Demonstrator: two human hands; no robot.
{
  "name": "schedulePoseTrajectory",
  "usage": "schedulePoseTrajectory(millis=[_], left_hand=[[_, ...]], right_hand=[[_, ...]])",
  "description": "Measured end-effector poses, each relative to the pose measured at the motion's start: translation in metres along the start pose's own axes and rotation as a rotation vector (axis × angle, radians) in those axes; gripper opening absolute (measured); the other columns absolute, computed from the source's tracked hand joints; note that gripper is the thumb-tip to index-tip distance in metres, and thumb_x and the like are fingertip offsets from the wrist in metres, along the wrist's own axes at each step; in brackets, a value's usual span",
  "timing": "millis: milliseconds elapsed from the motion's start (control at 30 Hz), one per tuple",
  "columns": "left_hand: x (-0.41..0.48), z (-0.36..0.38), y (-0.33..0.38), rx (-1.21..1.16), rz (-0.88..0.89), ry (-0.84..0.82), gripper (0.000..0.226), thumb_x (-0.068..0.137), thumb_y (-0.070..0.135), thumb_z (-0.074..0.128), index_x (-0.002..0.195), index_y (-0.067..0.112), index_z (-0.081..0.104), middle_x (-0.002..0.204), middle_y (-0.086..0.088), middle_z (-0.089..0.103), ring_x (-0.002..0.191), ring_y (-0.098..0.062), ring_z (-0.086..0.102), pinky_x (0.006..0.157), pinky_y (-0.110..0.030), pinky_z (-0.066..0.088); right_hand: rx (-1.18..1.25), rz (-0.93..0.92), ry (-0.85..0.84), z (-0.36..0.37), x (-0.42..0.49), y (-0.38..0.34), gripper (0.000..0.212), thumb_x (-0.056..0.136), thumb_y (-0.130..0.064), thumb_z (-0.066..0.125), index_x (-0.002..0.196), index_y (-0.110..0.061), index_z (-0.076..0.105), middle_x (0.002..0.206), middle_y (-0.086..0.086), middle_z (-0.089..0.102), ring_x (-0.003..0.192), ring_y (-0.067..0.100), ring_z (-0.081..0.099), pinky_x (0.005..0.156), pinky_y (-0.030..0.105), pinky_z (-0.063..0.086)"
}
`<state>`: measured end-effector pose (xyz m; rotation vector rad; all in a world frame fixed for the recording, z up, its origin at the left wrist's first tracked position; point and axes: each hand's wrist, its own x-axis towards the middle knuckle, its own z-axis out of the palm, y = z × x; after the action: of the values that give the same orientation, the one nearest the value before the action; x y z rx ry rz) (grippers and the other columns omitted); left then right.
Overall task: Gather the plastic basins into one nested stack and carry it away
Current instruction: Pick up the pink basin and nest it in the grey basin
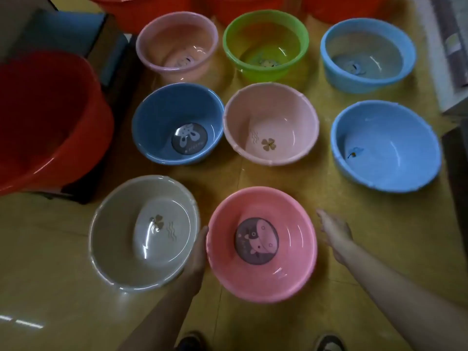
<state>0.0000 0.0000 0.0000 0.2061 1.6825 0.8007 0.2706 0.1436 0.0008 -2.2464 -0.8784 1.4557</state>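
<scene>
Eight basins lay unstacked; left hand touched the round pink plastic basin at nine o'clock, grip unclear; right hand open at three o'clock, probably about to lift.

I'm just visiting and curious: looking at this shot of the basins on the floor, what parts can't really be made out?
- Left hand: its fingers are tucked behind the pink basin rim, so the grip is unclear.
- Right hand: motion-blurred, fingers indistinct.
- Red tubs at the top: cut off by the frame edge.
- Prints in the far pale pink basin, green basin and blue basin: too small and blurred.
</scene>
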Motion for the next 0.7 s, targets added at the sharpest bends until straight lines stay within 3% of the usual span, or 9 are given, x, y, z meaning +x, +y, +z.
schedulePoseTrajectory(millis=[167,267,400,567,700], left_hand=[[0.015,0.005,-0.004,0.064,0.044,0.131,0.051,0.094,0.055,0.043,0.111,0.019,0.074,0.104,-0.003,0.077,0.108,-0.022,0.068,0.096,-0.038,0.051],[0.026,0.011,-0.004,0.040,0.017,0.157,0.051,0.096,0.049,0.047,0.128,0.014,0.065,0.122,-0.009,0.071,0.117,-0.025,0.064,0.109,-0.046,0.044],[0.041,0.017,-0.005,0.052,-0.019,0.156,0.055,0.097,0.051,0.047,0.133,0.012,0.059,0.130,-0.013,0.065,0.121,-0.028,0.061,0.111,-0.047,0.042],[0.056,0.020,-0.011,0.177,-0.030,0.202,0.064,0.097,0.058,0.043,0.135,0.009,0.056,0.133,-0.015,0.061,0.123,-0.031,0.057,0.110,-0.045,0.042],[0.061,0.022,-0.013,0.257,-0.004,0.183,0.045,0.105,0.038,0.035,0.134,0.010,0.056,0.130,-0.018,0.058,0.126,-0.034,0.054,0.109,-0.042,0.041]], right_hand=[[-0.039,-0.046,0.022,0.010,0.022,0.009,0.042,0.088,-0.041,0.063,0.122,-0.016,0.065,0.106,0.003,0.063,0.095,0.020,0.053,0.083,0.030,0.040],[-0.041,-0.051,0.027,0.017,0.032,0.009,0.044,0.087,-0.041,0.063,0.123,-0.016,0.064,0.121,0.008,0.066,0.097,0.021,0.054,0.084,0.028,0.038],[-0.070,-0.025,0.019,0.027,0.047,0.011,0.055,0.085,-0.047,0.063,0.131,-0.018,0.059,0.128,0.009,0.063,0.115,0.029,0.059,0.085,0.030,0.040],[-0.115,-0.002,-0.003,0.035,0.061,0.019,0.057,0.086,-0.047,0.061,0.135,-0.018,0.056,0.131,0.012,0.061,0.118,0.032,0.057,0.093,0.035,0.043],[-0.156,0.017,-0.028,0.043,0.069,0.032,0.050,0.096,-0.041,0.051,0.137,-0.014,0.053,0.135,0.017,0.057,0.121,0.036,0.055,0.101,0.040,0.044]])
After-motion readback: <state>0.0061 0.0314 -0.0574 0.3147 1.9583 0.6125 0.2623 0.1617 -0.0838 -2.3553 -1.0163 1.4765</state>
